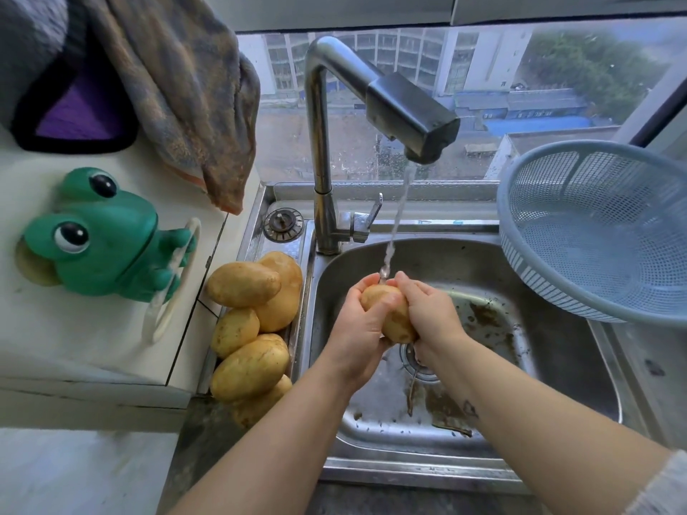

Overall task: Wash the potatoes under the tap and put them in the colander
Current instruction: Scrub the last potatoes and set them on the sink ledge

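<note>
Over the steel sink (550, 366), my left hand (357, 328) and my right hand (431, 314) both grip one yellow potato (394, 317). Water runs from the tap (412, 113) and lands on the top of that potato at my fingertips. Several more potatoes (256, 321) lie piled on the sink's left ledge. A pale blue colander (602, 232) sits tilted on the right rim of the sink; nothing shows inside it.
A green frog-shaped holder (100, 236) is stuck to the white surface on the left, with a brownish towel (186, 94) hanging above it. A sink strainer plug (283, 224) lies behind the potato pile. Dirt streaks mark the sink floor around the drain (416, 362).
</note>
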A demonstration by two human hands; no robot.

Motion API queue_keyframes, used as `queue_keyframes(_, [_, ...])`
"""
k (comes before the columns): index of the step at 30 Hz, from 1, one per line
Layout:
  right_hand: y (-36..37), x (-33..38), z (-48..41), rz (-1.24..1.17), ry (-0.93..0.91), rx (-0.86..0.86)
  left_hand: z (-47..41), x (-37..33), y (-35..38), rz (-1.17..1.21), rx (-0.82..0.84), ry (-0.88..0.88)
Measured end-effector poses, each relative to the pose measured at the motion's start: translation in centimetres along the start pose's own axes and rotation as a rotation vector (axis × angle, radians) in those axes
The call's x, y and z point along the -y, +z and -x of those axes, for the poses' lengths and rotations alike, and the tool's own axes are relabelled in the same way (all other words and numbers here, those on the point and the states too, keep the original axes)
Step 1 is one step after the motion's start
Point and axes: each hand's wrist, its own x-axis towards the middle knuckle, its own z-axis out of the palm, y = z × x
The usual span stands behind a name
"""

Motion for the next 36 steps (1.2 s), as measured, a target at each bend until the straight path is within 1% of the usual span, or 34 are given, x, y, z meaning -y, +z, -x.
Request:
queue_keyframes(2, [-0.1, 0.1, 0.0, 0.029, 0.001, -0.002, 0.1, -0.3, -0.3, 0.002, 0.055, 0.016])
queue_keyframes(4, [0.0, 0.0, 0.0, 0.064, -0.050, 0.026, 0.0, -0.5, -0.8, 0.037, 0.046, 0.036])
queue_keyframes(6, [0.0, -0.2, 0.1, 0.185, -0.189, 0.051, -0.4, -0.5, -0.9, 0.090, -0.021, 0.047])
queue_keyframes(8, [-0.1, -0.4, 0.3, 0.344, -0.373, 0.070, -0.9, -0.4, -0.9, 0.161, -0.137, 0.039])
queue_keyframes(9, [0.0, -0.4, 0.3, 0.405, -0.435, 0.072, -1.1, -0.4, -0.9, 0.183, -0.198, 0.027])
queue_keyframes(11, [0.1, -0.1, 0.1, 0.458, -0.468, 0.043, -1.4, -0.4, -1.1, 0.187, -0.274, -0.012])
queue_keyframes(15, [0.3, 0.7, -0.9, 0.471, -0.433, -0.043, -1.0, -0.5, -1.2, 0.231, -0.259, -0.022])
queue_keyframes(20, [1.0, 1.1, -1.3, 0.547, -0.473, -0.021, -1.1, -1.5, -1.6, 0.323, -0.258, -0.043])
queue_keyframes(23, [0.9, 1.0, -1.2, 0.520, -0.382, 0.045, -1.5, -2.0, -1.5, 0.309, -0.275, -0.044])
queue_keyframes(27, [1.1, -0.1, -0.5, 0.542, -0.409, 0.217, -2.0, -2.5, -1.0, 0.313, -0.329, -0.064])
queue_keyframes(28, [1.2, -0.6, -0.4, 0.508, -0.417, 0.220, -2.1, -2.4, -0.8, 0.326, -0.354, -0.069])
queue_keyframes(29, [1.4, -0.9, -0.3, 0.470, -0.430, 0.189, -2.1, -2.3, -0.5, 0.332, -0.376, -0.068])
queue_keyframes(31, [1.8, -1.1, -0.3, 0.387, -0.465, 0.064, -2.2, -1.8, 0.1, 0.318, -0.399, -0.033])
queue_keyframes(32, [2.1, -1.1, -0.4, 0.333, -0.448, 0.018, -2.2, -1.6, 0.4, 0.309, -0.412, -0.004])
queue_keyframes(33, [2.2, -1.1, -0.5, 0.266, -0.393, -0.006, -2.2, -1.4, 0.4, 0.303, -0.429, 0.022])
queue_keyframes(35, [2.4, -0.7, -0.6, 0.118, -0.203, -0.021, -2.1, -1.3, 0.3, 0.311, -0.445, 0.035])
queue_keyframes(36, [2.3, -0.4, -0.5, 0.047, -0.109, 0.002, -2.1, -1.4, 0.0, 0.319, -0.440, 0.022])
